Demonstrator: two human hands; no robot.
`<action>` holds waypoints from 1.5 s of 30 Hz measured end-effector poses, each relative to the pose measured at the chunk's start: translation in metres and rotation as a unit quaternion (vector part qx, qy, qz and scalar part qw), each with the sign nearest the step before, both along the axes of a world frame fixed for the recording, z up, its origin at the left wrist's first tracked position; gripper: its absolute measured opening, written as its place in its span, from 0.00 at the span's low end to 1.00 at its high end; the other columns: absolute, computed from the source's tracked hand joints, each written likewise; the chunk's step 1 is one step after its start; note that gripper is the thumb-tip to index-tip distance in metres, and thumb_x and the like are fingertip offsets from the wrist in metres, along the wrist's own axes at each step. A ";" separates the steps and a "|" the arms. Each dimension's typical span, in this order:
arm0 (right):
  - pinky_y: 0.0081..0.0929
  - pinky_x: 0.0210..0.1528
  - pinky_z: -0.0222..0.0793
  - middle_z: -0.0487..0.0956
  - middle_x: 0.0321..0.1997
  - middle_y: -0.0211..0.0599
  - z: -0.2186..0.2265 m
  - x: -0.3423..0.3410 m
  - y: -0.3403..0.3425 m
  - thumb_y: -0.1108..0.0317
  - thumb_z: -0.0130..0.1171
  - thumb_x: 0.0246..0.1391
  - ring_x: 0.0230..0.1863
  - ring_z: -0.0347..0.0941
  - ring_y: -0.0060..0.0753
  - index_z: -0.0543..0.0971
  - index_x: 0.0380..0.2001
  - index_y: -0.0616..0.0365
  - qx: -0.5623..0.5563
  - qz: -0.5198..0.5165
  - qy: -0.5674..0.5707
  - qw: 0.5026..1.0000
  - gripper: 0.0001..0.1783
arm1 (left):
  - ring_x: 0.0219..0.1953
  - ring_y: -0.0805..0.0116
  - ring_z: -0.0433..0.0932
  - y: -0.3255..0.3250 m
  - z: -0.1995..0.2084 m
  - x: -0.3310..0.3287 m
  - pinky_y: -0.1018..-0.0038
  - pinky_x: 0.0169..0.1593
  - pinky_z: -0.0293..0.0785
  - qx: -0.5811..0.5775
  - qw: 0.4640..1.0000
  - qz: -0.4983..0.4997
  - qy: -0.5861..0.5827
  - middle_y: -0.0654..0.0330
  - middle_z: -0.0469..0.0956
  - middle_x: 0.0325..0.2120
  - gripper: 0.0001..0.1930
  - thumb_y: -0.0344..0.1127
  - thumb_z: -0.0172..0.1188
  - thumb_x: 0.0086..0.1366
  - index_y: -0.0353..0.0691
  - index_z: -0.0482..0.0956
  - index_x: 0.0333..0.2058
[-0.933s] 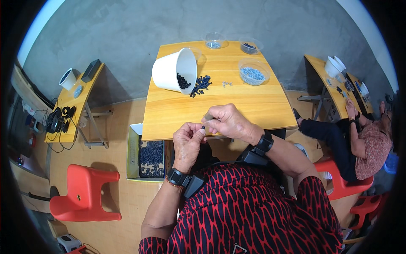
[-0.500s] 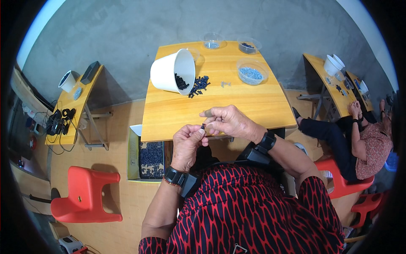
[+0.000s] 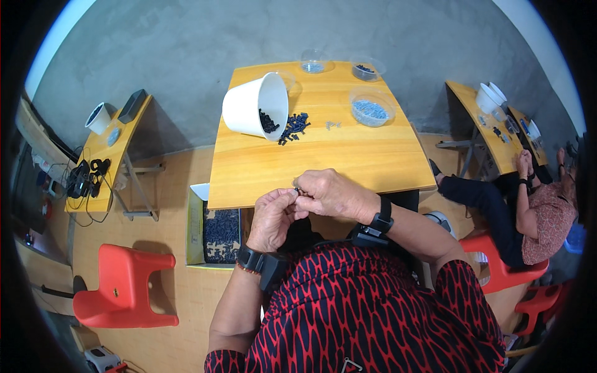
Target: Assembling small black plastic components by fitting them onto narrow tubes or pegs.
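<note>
My two hands meet just above the near edge of the wooden table (image 3: 261, 180). My left hand (image 3: 272, 217) pinches a small dark plastic part (image 3: 296, 191), mostly hidden by the fingers. Pressed against the same part are the closed fingers of my right hand (image 3: 333, 194). Farther off, a white bucket (image 3: 245, 109) lies on its side, and dark plastic parts (image 3: 293, 127) spill from its mouth. To their right is a little group of small pale metal-looking pieces (image 3: 333, 125).
Clear tubs at the back hold light-blue pieces (image 3: 371, 110) and dark parts (image 3: 364, 69). An open carton (image 3: 221, 236) of dark parts stands below the table's left corner. Red chair (image 3: 124, 286) at left; another person (image 3: 547, 217) sits at a right-hand table (image 3: 485, 124).
My right hand has come down and closed in against the left, its raised index finger now bent in. The small dark part is more covered than before.
</note>
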State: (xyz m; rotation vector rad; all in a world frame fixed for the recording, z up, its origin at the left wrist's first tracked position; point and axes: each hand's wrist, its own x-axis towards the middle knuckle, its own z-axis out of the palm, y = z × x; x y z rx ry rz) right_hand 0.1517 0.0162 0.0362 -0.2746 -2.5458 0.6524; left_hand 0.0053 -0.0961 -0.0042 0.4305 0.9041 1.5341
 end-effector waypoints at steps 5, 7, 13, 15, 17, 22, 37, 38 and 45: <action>0.40 0.29 0.71 0.73 0.23 0.47 -0.003 -0.002 -0.003 0.68 0.63 0.50 0.27 0.75 0.51 0.71 0.25 0.63 0.017 0.018 0.020 0.999 0.12 | 0.29 0.69 0.81 0.000 -0.001 0.000 0.72 0.36 0.81 0.017 1.000 0.009 0.001 0.57 0.81 0.28 0.06 0.29 0.58 0.67 0.32 0.79 0.34; 0.40 0.29 0.71 0.73 0.23 0.46 -0.003 -0.004 -0.004 0.68 0.63 0.50 0.27 0.75 0.51 0.71 0.25 0.63 0.035 0.025 0.032 0.999 0.12 | 0.30 0.69 0.81 0.000 -0.005 -0.003 0.71 0.38 0.80 0.032 0.999 0.007 0.005 0.56 0.81 0.29 0.06 0.29 0.58 0.68 0.31 0.79 0.34; 0.41 0.34 0.75 0.74 0.25 0.49 0.004 -0.005 -0.009 0.68 0.60 0.49 0.29 0.76 0.52 0.73 0.27 0.65 0.069 0.046 0.023 0.996 0.10 | 0.30 0.68 0.81 -0.002 -0.001 -0.004 0.70 0.38 0.80 0.054 0.998 0.028 0.017 0.57 0.81 0.29 0.06 0.29 0.58 0.67 0.31 0.80 0.33; 0.42 0.36 0.75 0.76 0.27 0.48 0.004 -0.005 -0.011 0.67 0.60 0.51 0.31 0.77 0.52 0.74 0.29 0.65 0.068 0.032 0.025 0.997 0.10 | 0.30 0.68 0.80 -0.003 0.004 -0.003 0.70 0.38 0.80 0.057 0.998 0.032 0.026 0.57 0.81 0.28 0.06 0.28 0.58 0.67 0.32 0.80 0.32; 0.42 0.37 0.74 0.76 0.28 0.48 0.011 -0.009 -0.006 0.67 0.60 0.51 0.33 0.77 0.53 0.75 0.30 0.65 -0.008 0.046 0.014 0.999 0.10 | 0.28 0.70 0.79 -0.004 0.011 -0.005 0.71 0.37 0.78 0.055 0.995 0.051 0.069 0.58 0.80 0.26 0.05 0.28 0.59 0.65 0.35 0.80 0.31; 0.44 0.41 0.73 0.78 0.31 0.50 -0.003 -0.023 0.043 0.69 0.59 0.53 0.37 0.77 0.55 0.77 0.32 0.65 -0.064 -0.003 -0.011 0.998 0.09 | 0.24 0.75 0.74 0.002 -0.009 -0.055 0.75 0.31 0.72 0.072 0.905 0.337 0.250 0.62 0.77 0.24 0.03 0.26 0.61 0.61 0.39 0.79 0.28; 0.41 0.42 0.71 0.77 0.33 0.51 -0.023 -0.074 0.116 0.74 0.61 0.50 0.37 0.74 0.53 0.82 0.34 0.65 0.061 -0.120 -0.007 0.991 0.07 | 0.38 0.63 0.74 -0.028 -0.065 -0.134 0.66 0.46 0.71 -0.196 0.774 0.583 0.152 0.52 0.75 0.38 0.18 0.27 0.62 0.59 0.24 0.69 0.45; 0.41 0.42 0.71 0.77 0.33 0.51 -0.024 -0.075 0.116 0.74 0.61 0.50 0.37 0.74 0.53 0.82 0.34 0.65 0.061 -0.118 -0.007 0.991 0.07 | 0.39 0.63 0.74 -0.028 -0.068 -0.135 0.66 0.48 0.71 -0.192 0.768 0.591 0.155 0.51 0.75 0.39 0.19 0.28 0.62 0.59 0.24 0.68 0.46; 0.33 0.38 0.73 0.80 0.32 0.43 -0.024 -0.059 0.112 0.73 0.63 0.52 0.33 0.77 0.39 0.81 0.32 0.65 -0.087 -0.134 0.062 0.985 0.06 | 0.45 0.62 0.72 -0.015 -0.045 -0.110 0.67 0.52 0.70 -0.180 0.706 0.637 0.250 0.53 0.73 0.44 0.24 0.29 0.63 0.60 0.27 0.65 0.52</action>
